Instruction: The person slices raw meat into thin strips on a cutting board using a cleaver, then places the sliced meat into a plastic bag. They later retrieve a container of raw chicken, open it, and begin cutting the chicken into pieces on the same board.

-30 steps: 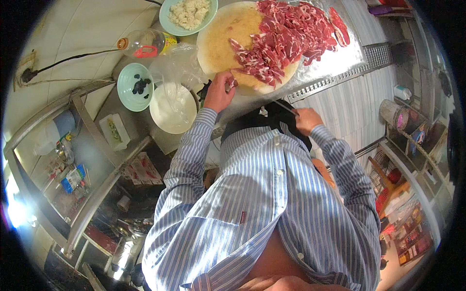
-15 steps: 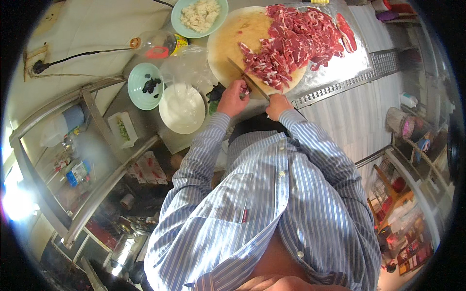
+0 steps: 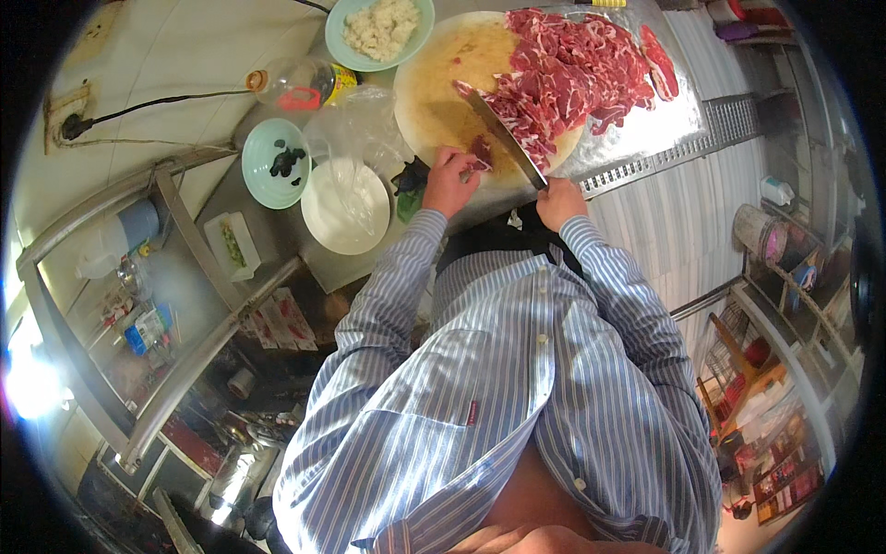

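Head view: a small dark-red piece of raw meat (image 3: 480, 150) lies on the near edge of the round wooden chopping board (image 3: 434, 92), pinned under the fingertips of the left hand (image 3: 449, 180), which curls narrowly over it. The right hand (image 3: 560, 200) is closed around the handle of a long knife (image 3: 506, 138), whose blade slants up and left across the board, just beside the left fingers. Beyond the blade a heap of sliced red meat (image 3: 572, 74) covers the far right half of the board and spills toward the steel counter (image 3: 674, 120).

Risk, as I judge it: the blade runs so close to the holding fingers that a slip on the wet meat could nick them; the piece also sits at the very rim of the board, so a push could send it off the edge.

Counted: one knife, one board, two hands. Left of the board there is one white plate (image 3: 346, 205) under a crumpled clear plastic bag (image 3: 362, 120), one pale green bowl (image 3: 274, 163) with a few dark bits in it, and one green bowl (image 3: 378, 32) of pale chopped food at the far edge. One plastic bottle (image 3: 295, 85) lies on its side near it. One small white tray (image 3: 233, 245) sits at the counter's left end, beside a metal rack (image 3: 185, 240)
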`<action>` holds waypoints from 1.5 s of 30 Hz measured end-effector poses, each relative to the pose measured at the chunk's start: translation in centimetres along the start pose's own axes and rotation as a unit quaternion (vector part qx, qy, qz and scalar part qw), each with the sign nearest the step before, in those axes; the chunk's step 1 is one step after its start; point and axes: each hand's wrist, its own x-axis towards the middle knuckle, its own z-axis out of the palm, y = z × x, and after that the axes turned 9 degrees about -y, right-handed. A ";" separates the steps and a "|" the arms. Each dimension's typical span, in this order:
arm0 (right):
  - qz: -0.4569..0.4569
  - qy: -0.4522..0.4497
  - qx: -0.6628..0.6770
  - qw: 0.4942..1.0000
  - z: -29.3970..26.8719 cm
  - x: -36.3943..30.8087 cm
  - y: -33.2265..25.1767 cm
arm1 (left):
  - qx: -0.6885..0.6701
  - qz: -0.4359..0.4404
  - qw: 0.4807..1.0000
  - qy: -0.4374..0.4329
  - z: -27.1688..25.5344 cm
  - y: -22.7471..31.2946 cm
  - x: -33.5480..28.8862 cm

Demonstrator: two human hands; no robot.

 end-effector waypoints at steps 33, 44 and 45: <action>-0.014 -0.039 0.036 0.999 -1.1 -4.7 -0.7 | -0.529 -0.285 0.799 0.005 5.0 1.5 2.1; 0.008 -0.052 0.017 0.998 -2.3 -7.1 -1.1 | -0.551 -0.259 0.794 -0.007 4.2 1.4 2.5; 0.009 -0.053 0.018 0.998 -2.4 -7.3 -1.1 | -0.546 -0.254 0.798 -0.007 4.1 1.5 2.6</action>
